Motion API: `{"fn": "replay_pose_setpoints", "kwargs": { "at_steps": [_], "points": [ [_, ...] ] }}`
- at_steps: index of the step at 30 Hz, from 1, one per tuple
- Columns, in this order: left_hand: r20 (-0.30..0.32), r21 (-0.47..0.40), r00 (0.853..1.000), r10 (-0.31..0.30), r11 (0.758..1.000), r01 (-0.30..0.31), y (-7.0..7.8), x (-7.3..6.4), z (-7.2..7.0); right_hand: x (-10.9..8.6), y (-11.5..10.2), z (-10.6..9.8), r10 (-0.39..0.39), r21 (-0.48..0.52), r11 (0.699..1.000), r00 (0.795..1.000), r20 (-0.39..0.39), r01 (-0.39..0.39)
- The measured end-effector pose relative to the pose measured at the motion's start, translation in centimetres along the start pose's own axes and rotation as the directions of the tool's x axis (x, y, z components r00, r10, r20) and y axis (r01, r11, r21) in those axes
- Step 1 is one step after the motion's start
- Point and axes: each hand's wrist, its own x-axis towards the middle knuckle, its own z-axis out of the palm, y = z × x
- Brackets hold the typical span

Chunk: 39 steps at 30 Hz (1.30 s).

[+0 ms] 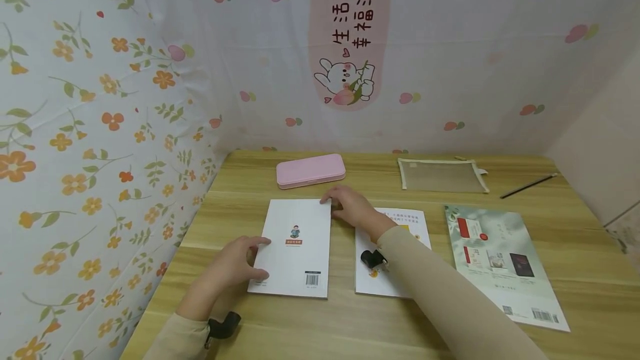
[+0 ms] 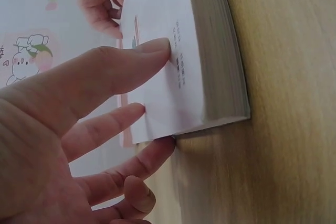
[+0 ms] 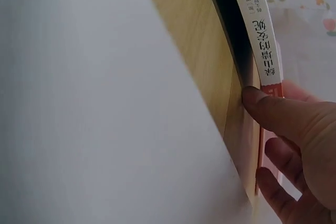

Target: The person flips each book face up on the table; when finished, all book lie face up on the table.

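A white paperback book point(image 1: 295, 271) lies back cover up on the wooden table, with a small cartoon figure and a barcode on it. My left hand point(image 1: 235, 260) is at its left edge, thumb and index fingertip over the cover and the other fingers spread beside it. In the left wrist view, the book's page edges point(image 2: 220, 61) face outward below the thumb point(image 2: 155, 51). At the far right corner, my right hand point(image 1: 352, 207) pinches the book between thumb and index finger. The right wrist view shows that thumb point(image 3: 257, 100) against the spine, which carries printed characters.
A second white book point(image 1: 367, 271) lies under the right forearm. Farther right is a pale green book point(image 1: 505, 288). Along the back are a pink pencil case point(image 1: 310, 170), a mesh zip pouch point(image 1: 442, 176) and a dark pencil point(image 1: 527, 186). Patterned cloth point(image 1: 280, 71) hangs behind the table.
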Motion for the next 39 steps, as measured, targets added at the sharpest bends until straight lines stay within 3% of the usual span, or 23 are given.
{"fn": "replay_pose_setpoints", "kwargs": {
  "at_steps": [6,11,15,19,24,31,39],
  "points": [
    [0.002,0.019,1.0,-0.004,1.0,0.004,-0.1,0.0,-0.2,-0.3,0.0,-0.5,-0.047,-0.063,0.997,0.999,-0.025,0.045],
    [0.003,0.01,1.0,0.031,0.999,-0.031,-0.7,-0.1,-0.3,-0.6,0.2,-0.8,-0.073,-0.071,0.995,0.997,-0.036,0.07],
    [0.026,0.013,0.991,0.128,0.992,-0.128,-1.4,-0.4,-0.9,-0.8,0.2,-1.0,-0.075,-0.051,0.996,0.997,-0.02,0.074],
    [0.076,0.04,0.969,0.237,0.97,-0.24,-2.1,-0.9,-1.4,-1.2,0.2,-1.4,-0.088,-0.042,0.995,0.996,-0.002,0.088],
    [0.105,0.067,0.96,0.261,0.961,-0.269,-2.3,-1.4,-1.5,-1.7,0.2,-1.9,-0.07,0.004,0.998,0.997,0.017,0.07],
    [0.071,0.009,0.959,0.276,0.961,-0.277,-2.3,-1.4,-2.0,-2.1,0.5,-2.8,-0.028,0.119,0.993,0.999,0.021,0.026],
    [-0.027,-0.005,0.953,0.302,0.953,-0.303,-2.7,-1.6,-4.2,-2.8,1.1,-2.9,0.008,0.233,0.972,1.0,0.024,-0.013]
  ]
}}
